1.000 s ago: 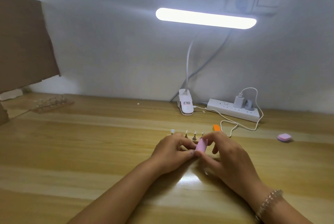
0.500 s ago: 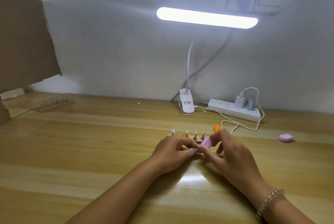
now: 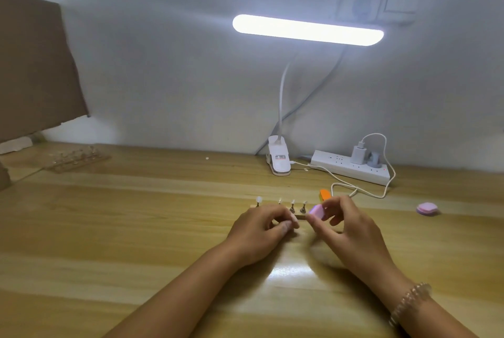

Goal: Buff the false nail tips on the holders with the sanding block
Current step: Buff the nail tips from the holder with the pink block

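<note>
Sanding block [image 3: 316,211] clamped in rt hand [image 3: 349,228] grip; lt hand [image 3: 259,231] grip curled by holders [image 3: 292,208], contents unclear.

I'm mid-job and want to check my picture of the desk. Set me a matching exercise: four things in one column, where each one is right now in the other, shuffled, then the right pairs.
Things
1. sanding block
2. power strip
3. clear rack
4. pink pad

Places
a. far left of the table, near the cardboard
b. pinched in the right hand
c. lying alone at the far right of the table
d. along the wall, with a charger plugged in

Pairs: 1-b, 2-d, 3-a, 4-c
</note>
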